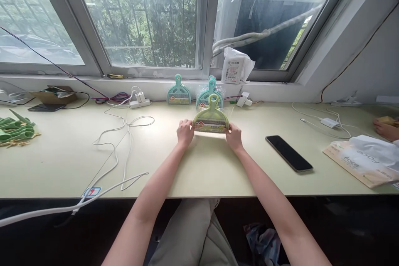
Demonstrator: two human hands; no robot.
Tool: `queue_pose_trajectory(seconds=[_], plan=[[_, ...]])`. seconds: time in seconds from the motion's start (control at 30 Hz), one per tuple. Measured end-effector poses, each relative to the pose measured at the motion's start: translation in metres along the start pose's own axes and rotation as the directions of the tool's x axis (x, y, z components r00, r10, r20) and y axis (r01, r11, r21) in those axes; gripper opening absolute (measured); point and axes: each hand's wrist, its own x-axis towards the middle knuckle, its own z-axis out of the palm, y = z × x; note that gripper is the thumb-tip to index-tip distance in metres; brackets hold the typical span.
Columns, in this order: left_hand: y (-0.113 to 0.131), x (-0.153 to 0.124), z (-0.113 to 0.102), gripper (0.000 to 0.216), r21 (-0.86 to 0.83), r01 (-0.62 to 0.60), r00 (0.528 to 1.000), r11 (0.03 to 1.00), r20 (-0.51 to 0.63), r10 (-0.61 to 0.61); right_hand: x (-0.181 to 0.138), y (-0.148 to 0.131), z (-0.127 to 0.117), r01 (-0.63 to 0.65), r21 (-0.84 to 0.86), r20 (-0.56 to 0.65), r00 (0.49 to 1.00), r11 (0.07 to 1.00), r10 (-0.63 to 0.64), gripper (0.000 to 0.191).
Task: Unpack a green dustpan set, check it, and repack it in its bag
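My left hand and my right hand grip the two lower corners of a yellow-green mini dustpan set, held upright on the pale desk. Just behind it, leaning at the wall, stands a teal dustpan set in clear wrap. A second teal dustpan set stands to its left, apart from my hands.
A black phone lies right of my hands. White cables and a power strip are on the left, green items at far left. A tissue pack and another person's hand are far right.
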Motion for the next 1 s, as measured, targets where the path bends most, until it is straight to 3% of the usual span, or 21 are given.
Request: queue_pose_trajectory(seconds=[0.17, 0.4, 0.47, 0.6, 0.67, 0.77, 1.0], plan=[[-0.014, 0.003, -0.004, 0.015, 0.064, 0.007, 1.000, 0.998, -0.018, -0.006, -0.002, -0.017, 0.008, -0.046, -0.256, 0.041, 0.997, 0.965, 0.058, 0.015], [-0.045, 0.010, -0.014, 0.019, 0.070, 0.223, 0.969, 0.972, -0.124, -0.213, 0.027, -0.047, 0.056, -0.016, -0.369, 0.138, 0.988, 0.929, 0.072, 0.019], [-0.054, 0.011, -0.018, 0.022, 0.003, 0.360, 0.912, 0.933, -0.210, -0.351, 0.040, -0.058, 0.079, 0.027, -0.370, 0.161, 0.986, 0.929, 0.036, 0.019], [-0.067, 0.015, -0.021, 0.040, -0.207, 0.519, 0.736, 0.829, -0.386, -0.556, 0.062, -0.078, 0.131, 0.029, -0.343, 0.170, 0.985, 0.939, 0.031, 0.020], [-0.071, 0.017, -0.020, 0.039, -0.291, 0.527, 0.689, 0.799, -0.403, -0.602, 0.073, -0.085, 0.155, -0.011, -0.345, 0.173, 0.982, 0.939, 0.075, 0.020], [-0.074, 0.022, -0.015, 0.034, -0.383, 0.508, 0.658, 0.771, -0.405, -0.635, 0.090, -0.092, 0.185, -0.080, -0.368, 0.165, 0.975, 0.926, 0.150, 0.021], [-0.079, 0.032, -0.003, 0.032, -0.535, 0.362, 0.697, 0.763, -0.388, -0.603, 0.132, -0.082, 0.228, -0.187, -0.378, 0.093, 0.967, 0.907, 0.238, 0.026]])
